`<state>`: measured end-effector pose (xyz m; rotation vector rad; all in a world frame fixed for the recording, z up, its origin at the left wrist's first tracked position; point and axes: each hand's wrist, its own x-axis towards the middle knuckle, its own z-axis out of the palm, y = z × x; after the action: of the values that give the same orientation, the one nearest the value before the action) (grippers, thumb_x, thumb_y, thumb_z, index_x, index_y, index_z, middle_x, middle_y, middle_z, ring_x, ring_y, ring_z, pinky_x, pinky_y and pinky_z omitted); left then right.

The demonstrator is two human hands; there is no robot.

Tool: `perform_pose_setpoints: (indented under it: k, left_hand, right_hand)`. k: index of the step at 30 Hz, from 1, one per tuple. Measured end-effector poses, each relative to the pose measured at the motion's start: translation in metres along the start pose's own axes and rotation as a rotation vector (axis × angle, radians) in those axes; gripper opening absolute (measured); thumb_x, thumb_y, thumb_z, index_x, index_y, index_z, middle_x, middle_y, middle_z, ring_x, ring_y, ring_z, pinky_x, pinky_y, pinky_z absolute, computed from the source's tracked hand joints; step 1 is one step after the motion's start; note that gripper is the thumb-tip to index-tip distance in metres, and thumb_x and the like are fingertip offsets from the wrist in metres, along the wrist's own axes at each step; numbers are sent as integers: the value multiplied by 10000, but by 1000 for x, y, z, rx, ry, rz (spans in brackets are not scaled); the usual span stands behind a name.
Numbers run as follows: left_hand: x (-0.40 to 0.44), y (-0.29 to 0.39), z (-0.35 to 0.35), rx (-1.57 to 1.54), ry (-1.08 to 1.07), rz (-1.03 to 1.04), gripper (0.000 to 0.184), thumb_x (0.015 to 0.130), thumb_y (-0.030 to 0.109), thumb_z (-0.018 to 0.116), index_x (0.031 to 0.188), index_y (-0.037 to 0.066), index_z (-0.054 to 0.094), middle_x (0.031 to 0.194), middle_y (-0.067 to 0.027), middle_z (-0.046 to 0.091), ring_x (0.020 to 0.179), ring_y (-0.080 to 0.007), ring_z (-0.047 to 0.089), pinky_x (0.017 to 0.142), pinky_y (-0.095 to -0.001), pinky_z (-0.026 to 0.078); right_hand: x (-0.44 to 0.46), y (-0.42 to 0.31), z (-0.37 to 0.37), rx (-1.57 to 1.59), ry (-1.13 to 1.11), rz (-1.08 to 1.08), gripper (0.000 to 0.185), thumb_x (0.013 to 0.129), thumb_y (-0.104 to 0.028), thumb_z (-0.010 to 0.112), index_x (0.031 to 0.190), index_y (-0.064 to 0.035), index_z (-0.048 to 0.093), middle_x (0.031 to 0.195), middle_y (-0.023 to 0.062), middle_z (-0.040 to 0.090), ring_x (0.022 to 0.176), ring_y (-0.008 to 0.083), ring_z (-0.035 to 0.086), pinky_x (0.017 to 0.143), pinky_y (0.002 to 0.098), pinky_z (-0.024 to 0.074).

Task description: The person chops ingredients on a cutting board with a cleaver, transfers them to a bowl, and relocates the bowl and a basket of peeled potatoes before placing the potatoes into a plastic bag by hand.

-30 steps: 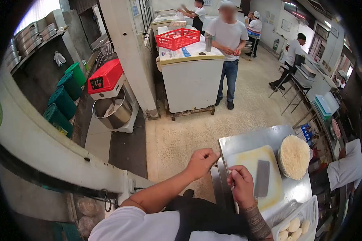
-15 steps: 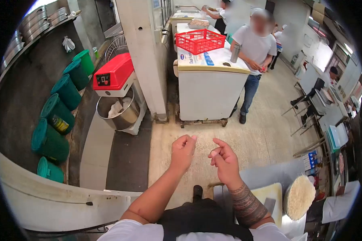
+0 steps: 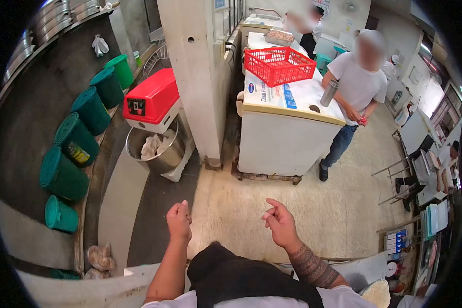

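My left hand point(image 3: 179, 221) is raised over the floor with its fingers curled in and the thumb on top; nothing shows in it. To its right, my right hand point(image 3: 281, 224) hangs in the air, index finger stretched out and the others loosely bent, holding nothing. Neither hand touches anything. Beyond the left hand stands a red dough mixer point(image 3: 152, 96), its steel bowl point(image 3: 165, 155) holding pale dough point(image 3: 158, 145). A white chest freezer point(image 3: 287, 145) is ahead, with a red plastic crate point(image 3: 278, 67) and a steel tumbler point(image 3: 329, 93) on its lid.
Green lidded bins point(image 3: 63, 173) line the left wall. A pillar point(image 3: 194, 77) rises between mixer and freezer. Beside the freezer stands a person in a white shirt point(image 3: 358, 77). A metal table point(image 3: 362, 271) lies at my lower right, and more workers and tables are along the right.
My view has shifted forward, bringing the freezer and mixer closer. My hands have moved farther apart, the left one swinging leftward. The work table has slid toward the lower edge.
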<state>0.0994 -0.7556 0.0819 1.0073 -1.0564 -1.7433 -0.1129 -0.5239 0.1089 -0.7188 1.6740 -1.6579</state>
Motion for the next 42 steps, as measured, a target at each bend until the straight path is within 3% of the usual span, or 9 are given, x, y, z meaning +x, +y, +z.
perform_pose_setpoints:
  k: [12, 15, 18, 21, 24, 28, 31, 36, 42]
  left_hand:
    - [241, 47, 27, 40, -201, 23, 391, 1043, 239, 625, 707, 154, 443, 607, 32, 423, 497, -78, 326, 459, -267, 261]
    - [299, 69, 45, 66, -244, 23, 388, 1045, 235, 618, 710, 150, 442, 606, 30, 417, 497, -83, 327, 462, -269, 257]
    - [342, 82, 64, 56, -280, -31, 373, 1043, 228, 619, 722, 144, 449, 607, 30, 424, 498, -88, 341, 470, -267, 260]
    - [375, 87, 84, 136, -301, -15, 357, 1040, 217, 622, 732, 143, 457, 608, 31, 429, 499, -87, 350, 473, -270, 268]
    - [399, 82, 100, 125, -288, -49, 378, 1047, 183, 628, 715, 134, 454, 614, 30, 449, 508, -77, 369, 478, -257, 278]
    - [425, 73, 107, 155, -240, -39, 395, 1046, 188, 645, 705, 127, 454, 616, 26, 459, 510, -71, 372, 475, -248, 277]
    - [441, 71, 115, 213, -159, -115, 395, 1039, 203, 658, 707, 126, 461, 616, 22, 465, 506, -69, 374, 469, -249, 274]
    - [467, 56, 120, 210, -72, -112, 386, 1040, 194, 649, 706, 131, 466, 621, 26, 473, 508, -64, 378, 462, -256, 277]
    - [476, 47, 130, 267, 15, -149, 381, 1043, 167, 634, 705, 130, 464, 615, 34, 465, 512, -60, 392, 462, -256, 289]
  right_hand:
    - [247, -53, 72, -14, 182, -131, 494, 988, -1, 618, 1463, 22, 480, 944, 20, 597, 773, 82, 574, 694, 234, 512]
    - [306, -57, 64, -225, 302, -212, 509, 990, -95, 663, 1454, 28, 492, 914, 31, 630, 759, 77, 582, 709, 258, 519]
    - [373, -67, 37, -410, 456, -223, 554, 952, -116, 703, 1450, 18, 501, 911, 69, 664, 756, 146, 624, 731, 310, 543]
    - [447, -74, -5, -679, 545, -256, 648, 934, -107, 712, 1513, -8, 439, 1023, 123, 661, 711, 141, 607, 701, 303, 529]
    - [527, -80, -44, -728, 653, -316, 702, 898, -158, 721, 1517, 0, 429, 1232, 258, 645, 1061, 407, 653, 922, 481, 536]
    - [629, -81, -89, -971, 793, -451, 847, 882, -211, 734, 1596, -29, 316, 1447, 377, 462, 1187, 526, 575, 1059, 527, 485]
    - [681, -94, -95, -997, 877, -225, 825, 896, -254, 722, 1600, -65, 335, 1473, 407, 412, 1248, 537, 553, 1060, 538, 481]
    - [741, -99, -99, -925, 754, -169, 565, 933, -291, 689, 1420, -55, 526, 1428, 502, 379, 1298, 614, 489, 1062, 553, 482]
    - [830, -99, -87, -1028, 727, -168, 617, 947, -275, 654, 1491, -59, 459, 1375, 552, 388, 1301, 627, 486, 1086, 565, 458]
